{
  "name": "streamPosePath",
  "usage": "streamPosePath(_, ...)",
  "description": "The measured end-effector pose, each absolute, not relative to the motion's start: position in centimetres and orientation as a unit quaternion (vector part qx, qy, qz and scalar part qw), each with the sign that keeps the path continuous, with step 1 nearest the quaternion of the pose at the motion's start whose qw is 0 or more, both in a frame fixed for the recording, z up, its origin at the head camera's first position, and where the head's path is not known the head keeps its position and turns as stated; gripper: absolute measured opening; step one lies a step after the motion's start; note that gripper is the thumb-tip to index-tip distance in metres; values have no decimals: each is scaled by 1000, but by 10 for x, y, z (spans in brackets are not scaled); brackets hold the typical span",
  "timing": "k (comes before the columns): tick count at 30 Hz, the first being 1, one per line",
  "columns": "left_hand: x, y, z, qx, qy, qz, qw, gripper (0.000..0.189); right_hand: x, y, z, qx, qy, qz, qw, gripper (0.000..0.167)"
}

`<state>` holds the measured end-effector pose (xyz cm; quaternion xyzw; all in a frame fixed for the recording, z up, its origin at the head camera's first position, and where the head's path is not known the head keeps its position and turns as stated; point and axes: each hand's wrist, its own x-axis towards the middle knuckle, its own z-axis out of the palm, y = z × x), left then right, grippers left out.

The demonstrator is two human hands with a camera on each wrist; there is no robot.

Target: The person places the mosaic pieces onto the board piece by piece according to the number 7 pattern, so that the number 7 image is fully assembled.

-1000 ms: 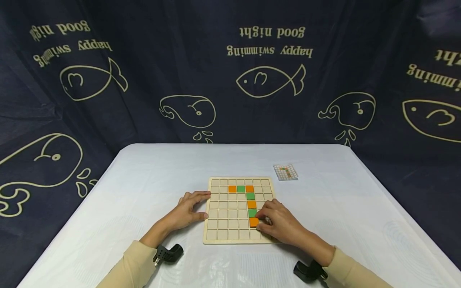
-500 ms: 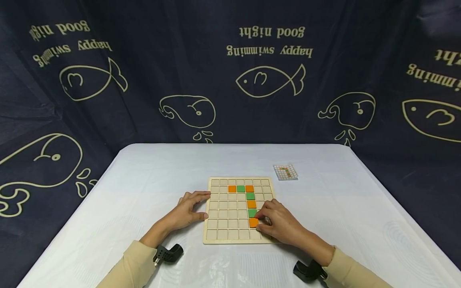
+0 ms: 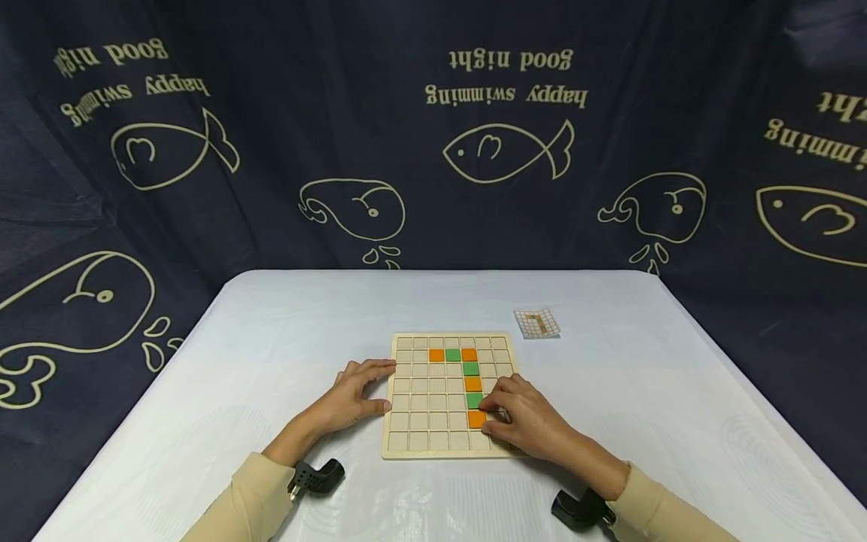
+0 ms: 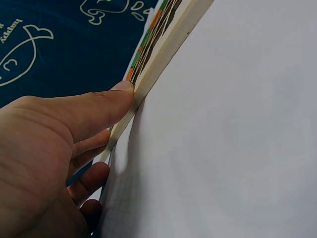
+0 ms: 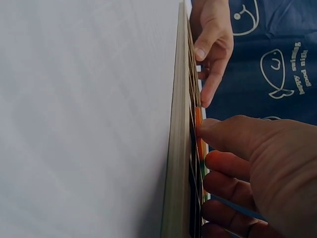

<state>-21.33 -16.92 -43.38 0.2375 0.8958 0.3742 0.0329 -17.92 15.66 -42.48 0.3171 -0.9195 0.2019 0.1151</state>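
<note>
In the head view a square wooden grid board (image 3: 428, 421) lies on the table. Orange and green square tiles fill some cells, in a row near the top and a column running down from it. At the column's lower end, my right hand (image 3: 531, 423) pinches an orange tile (image 3: 477, 419) by its right side with thumb and index finger. The tile sits over its cell; the right wrist view shows the thumb (image 5: 223, 133) against its orange edge. My left hand (image 3: 348, 397) rests against the board's left edge, fingers extended and thumb (image 4: 106, 106) touching the rim.
A small printed card (image 3: 537, 324) showing a coloured grid pattern lies behind the board to the right. White cloth covers the table (image 3: 305, 316). A dark blue curtain (image 3: 420, 150) with fish drawings hangs behind it. Black wrist cameras (image 3: 321, 476) are strapped to both wrists.
The lowest orange tile has shifted slightly left and lies squarer over its cell than a second ago. Both hands have stayed almost in place.
</note>
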Motion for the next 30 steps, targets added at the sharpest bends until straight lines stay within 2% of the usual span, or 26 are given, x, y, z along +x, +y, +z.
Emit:
streamPosePath(18,-213,-170,-434,228,903,362,40,62,-181,166,-416,293,-925,211,116,23)
streamPosePath(30,-208,-172,-429,198,903,379,42,62,-188,179,-413,258,-927,228,150,20)
